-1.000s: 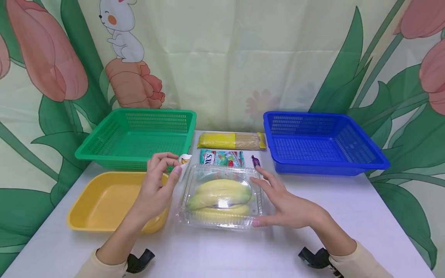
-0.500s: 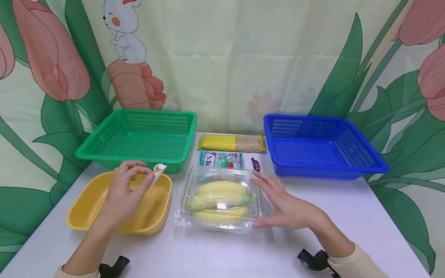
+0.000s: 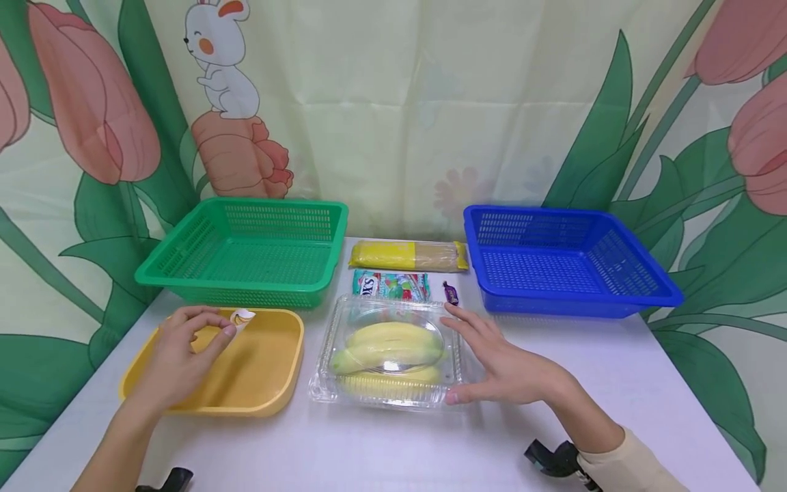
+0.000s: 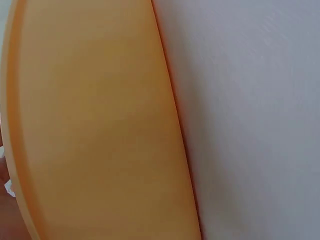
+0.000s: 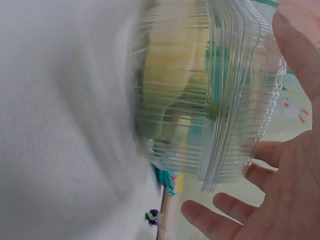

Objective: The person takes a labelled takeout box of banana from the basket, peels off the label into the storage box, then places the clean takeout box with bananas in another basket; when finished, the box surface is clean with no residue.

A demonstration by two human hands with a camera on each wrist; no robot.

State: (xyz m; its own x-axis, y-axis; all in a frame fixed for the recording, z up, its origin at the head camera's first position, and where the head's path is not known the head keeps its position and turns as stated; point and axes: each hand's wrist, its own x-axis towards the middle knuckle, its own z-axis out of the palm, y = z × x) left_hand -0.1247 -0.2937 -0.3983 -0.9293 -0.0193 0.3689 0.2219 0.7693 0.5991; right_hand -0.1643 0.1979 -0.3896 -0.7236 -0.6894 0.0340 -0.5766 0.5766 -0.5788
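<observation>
l hand (image 3: pixel 178 359) pinching small white label (image 3: pixel 242 318) w/ print, held over yellow tub (image 3: pixel 261 369), r hand (image 3: pixel 513 369) relaxed, fingers spread at r edge of clear plastic box (image 3: pixel 344 316), bananas (image 3: pixel 390 345) inside, box on white surface (image 3: pixel 393 451) near tub, teal pkt (image 3: pixel 393 284) just behind

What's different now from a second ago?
The left hand, pinching a small white label, has moved left from beside the clear box to the far rim of the yellow tub. Nothing was newly gripped or let go. The right hand stayed at the box's right side, and the green basket and blue basket stayed put.
</observation>
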